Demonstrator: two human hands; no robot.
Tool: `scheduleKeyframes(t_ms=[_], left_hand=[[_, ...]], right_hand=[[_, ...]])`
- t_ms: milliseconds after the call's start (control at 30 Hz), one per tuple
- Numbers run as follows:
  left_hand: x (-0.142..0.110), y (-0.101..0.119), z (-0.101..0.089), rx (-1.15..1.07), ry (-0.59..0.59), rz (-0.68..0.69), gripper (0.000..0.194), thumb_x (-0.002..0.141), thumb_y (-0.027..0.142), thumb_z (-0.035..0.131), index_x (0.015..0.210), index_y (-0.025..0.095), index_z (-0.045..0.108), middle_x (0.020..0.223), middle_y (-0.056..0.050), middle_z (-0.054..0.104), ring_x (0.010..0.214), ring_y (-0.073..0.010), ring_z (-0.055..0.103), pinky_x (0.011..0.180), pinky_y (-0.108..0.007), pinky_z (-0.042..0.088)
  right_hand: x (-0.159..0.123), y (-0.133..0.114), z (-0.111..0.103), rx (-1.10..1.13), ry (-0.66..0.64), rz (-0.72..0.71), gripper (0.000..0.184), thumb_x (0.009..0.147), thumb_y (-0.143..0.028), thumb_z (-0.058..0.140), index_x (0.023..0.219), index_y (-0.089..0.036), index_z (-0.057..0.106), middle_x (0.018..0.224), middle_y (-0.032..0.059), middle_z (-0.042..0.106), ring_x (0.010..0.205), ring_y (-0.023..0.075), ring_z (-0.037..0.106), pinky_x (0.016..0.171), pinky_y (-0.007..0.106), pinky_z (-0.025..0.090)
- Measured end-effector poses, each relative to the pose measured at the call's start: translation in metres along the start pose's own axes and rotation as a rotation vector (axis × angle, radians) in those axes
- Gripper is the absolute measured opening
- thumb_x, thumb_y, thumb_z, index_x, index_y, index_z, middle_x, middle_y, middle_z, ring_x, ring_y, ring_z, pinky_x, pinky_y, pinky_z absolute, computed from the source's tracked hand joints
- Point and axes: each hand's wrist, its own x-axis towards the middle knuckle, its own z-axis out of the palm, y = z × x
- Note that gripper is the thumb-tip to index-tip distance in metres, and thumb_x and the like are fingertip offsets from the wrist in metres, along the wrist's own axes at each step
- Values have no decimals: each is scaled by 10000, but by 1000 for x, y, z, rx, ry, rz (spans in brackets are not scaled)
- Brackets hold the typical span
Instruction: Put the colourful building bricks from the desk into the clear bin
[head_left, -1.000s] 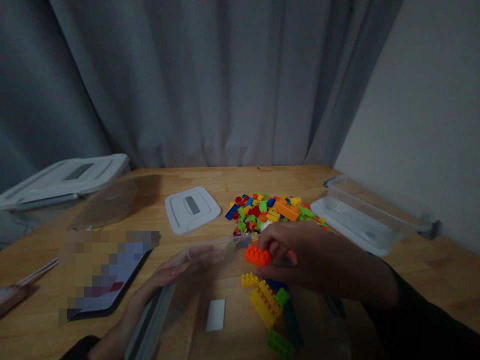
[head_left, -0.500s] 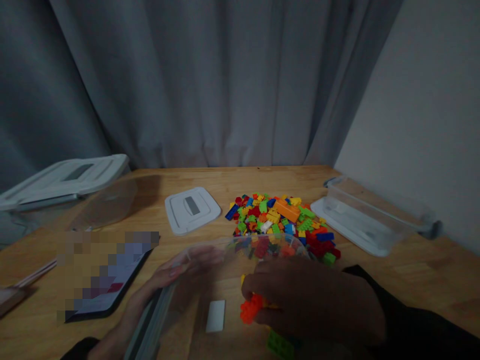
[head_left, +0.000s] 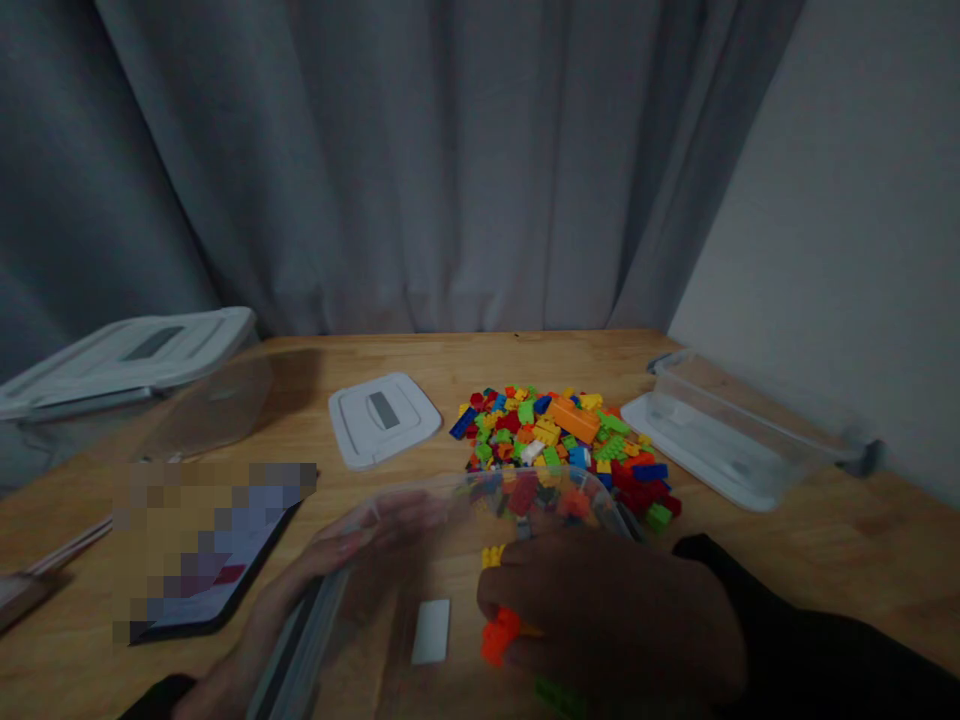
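Observation:
A clear plastic box [head_left: 379,610] stands close in front of me. My left hand [head_left: 356,545] is wrapped around its left side, with the fingers seen along the wall and a grey side clip below them. Inside the box, my right hand [head_left: 607,610] is closed on toy bricks. An orange brick [head_left: 499,637] pokes out between its thumb and fingers, and a yellow brick [head_left: 492,556] shows by the fingertips. Beneath the hand lies a green brick [head_left: 559,695], partly hidden. A small white rectangle [head_left: 431,632] shows in the box.
Beyond the box lies a heap of coloured bricks [head_left: 555,430]. Left of it is a white lid [head_left: 384,420]. Another clear box [head_left: 742,420] rests on a lid at right. A lidded bin [head_left: 135,350], a tablet [head_left: 247,570] and a curtain [head_left: 480,200] are also here.
My right hand has shifted slightly left and down inside the box, and the orange brick has moved down with it. More of the yellow brick shows. The left hand and box stay put.

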Motion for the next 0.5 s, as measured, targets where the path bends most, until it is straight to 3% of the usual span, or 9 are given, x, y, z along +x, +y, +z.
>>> scheduleKeyframes(t_ms=[133,400,500], left_hand=[[2,2,1,-5,-5,-22,430,880,186,385,1245,168,612,1382,-35,583,1362,-266,368,1189,-381,64],[2,6,8,-106,27,-32,365,875,189,434,1133,221,690,1273,18,673,1319,-253,423,1193,-406,20],[1,11,15,-94,26,-46,355,848,198,469,1113,201,705,1260,3,683,1342,-271,392,1180,-403,-75]], right_hand=[[1,0,0,4,-6,1,138,880,-291,524,969,-197,573,921,30,664,848,175,616,716,314,455],[1,6,10,-57,-12,-10,99,871,-227,489,893,-194,580,869,21,664,786,170,619,673,305,444],[1,6,11,-81,-11,-19,126,878,-213,473,860,-182,594,843,27,664,755,164,619,646,297,429]])
